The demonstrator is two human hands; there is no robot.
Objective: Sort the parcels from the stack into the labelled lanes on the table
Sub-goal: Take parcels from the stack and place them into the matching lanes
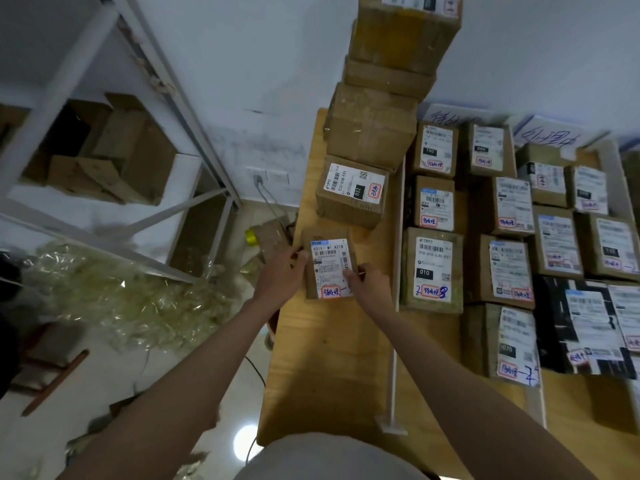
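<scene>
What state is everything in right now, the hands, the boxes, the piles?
Left hand: grips the small parcel's left edge.
Right hand: grips its right edge.
Small parcel: held in both hands, label up.
Stack: upright, several boxes high.
032 parcel: flat at the stack's foot, label up.
010 parcel: flat beyond the white divider, label up.

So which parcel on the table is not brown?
The black parcel at the right, in the near row; all others are brown cardboard.

White wall (263,57); grey metal shelving (166,84) at left; wall socket (266,175) low; pale floor (104,375) strewn with clear plastic wrap (138,299).
</scene>
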